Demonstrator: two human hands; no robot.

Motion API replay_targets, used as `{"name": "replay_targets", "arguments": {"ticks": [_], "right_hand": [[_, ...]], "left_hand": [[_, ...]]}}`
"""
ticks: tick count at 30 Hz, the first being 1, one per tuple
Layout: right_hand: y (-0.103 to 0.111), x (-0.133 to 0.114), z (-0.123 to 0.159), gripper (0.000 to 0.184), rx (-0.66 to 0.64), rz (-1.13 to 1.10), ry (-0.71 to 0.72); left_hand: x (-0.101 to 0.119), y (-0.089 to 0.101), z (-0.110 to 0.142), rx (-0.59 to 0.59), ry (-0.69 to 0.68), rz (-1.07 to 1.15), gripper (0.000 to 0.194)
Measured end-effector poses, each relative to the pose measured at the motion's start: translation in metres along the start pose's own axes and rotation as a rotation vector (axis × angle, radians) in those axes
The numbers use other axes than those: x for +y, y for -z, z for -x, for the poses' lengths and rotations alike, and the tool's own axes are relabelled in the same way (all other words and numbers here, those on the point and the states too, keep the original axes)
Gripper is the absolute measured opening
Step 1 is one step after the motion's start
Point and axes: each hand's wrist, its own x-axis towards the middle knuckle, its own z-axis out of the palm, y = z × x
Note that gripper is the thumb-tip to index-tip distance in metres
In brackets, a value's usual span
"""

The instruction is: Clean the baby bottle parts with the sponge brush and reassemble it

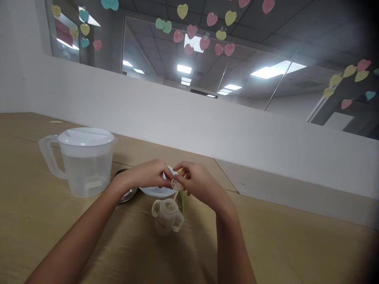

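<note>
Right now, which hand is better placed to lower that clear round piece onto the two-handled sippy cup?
Probably your right hand: its fingers grip the clear round piece right above the two-handled sippy cup. Your left hand sits further back, over the white dish.

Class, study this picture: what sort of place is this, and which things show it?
Probably an office or shared workroom: a tiled ceiling with panel lights, paper hearts stuck on a glass partition, and a wooden table.
</note>
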Motion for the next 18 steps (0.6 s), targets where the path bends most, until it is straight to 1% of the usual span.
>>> {"name": "replay_targets", "arguments": {"ticks": [2,3,4,5,7,9,11,12,15,17,18], "right_hand": [[-0.007,0.007,-0.006,0.019,-0.162,0.028,-0.006],[-0.011,0.011,-0.01,0.018,-0.233,0.049,-0.017],[-0.014,0.014,-0.014,0.019,-0.286,0.074,-0.031],[-0.018,0.017,-0.017,0.02,-0.314,0.101,-0.039],[-0.023,0.021,-0.021,0.021,-0.311,0.166,-0.036],[-0.025,0.021,-0.022,0.023,-0.273,0.221,-0.009],[-0.023,0.018,-0.021,0.024,-0.24,0.252,0.012],[-0.022,0.016,-0.02,0.024,-0.233,0.258,0.016],[-0.019,0.012,-0.018,0.023,-0.224,0.262,0.011],[-0.018,0.012,-0.016,0.024,-0.208,0.28,0.016],[-0.018,0.012,-0.016,0.025,-0.198,0.289,0.023]], "left_hand": [[-0.011,0.005,0.004,-0.095,0.088,0.028,0.028],[-0.017,0.007,0.006,-0.123,0.152,0.031,0.03],[-0.023,0.009,0.008,-0.132,0.228,0.014,0.03],[-0.03,0.011,0.009,-0.116,0.309,-0.028,0.028],[-0.041,0.014,0.012,-0.04,0.481,-0.174,0.019],[-0.052,0.015,0.015,0.019,0.641,-0.309,0.009],[-0.062,0.016,0.016,0.013,0.759,-0.351,0.004],[-0.067,0.015,0.016,0.004,0.801,-0.346,0.007],[-0.082,0.009,0.016,0.018,0.853,-0.313,0.018],[-0.09,0.003,0.016,0.057,0.842,-0.287,0.023],[-0.092,0.001,0.015,0.088,0.815,-0.267,0.025]]}}
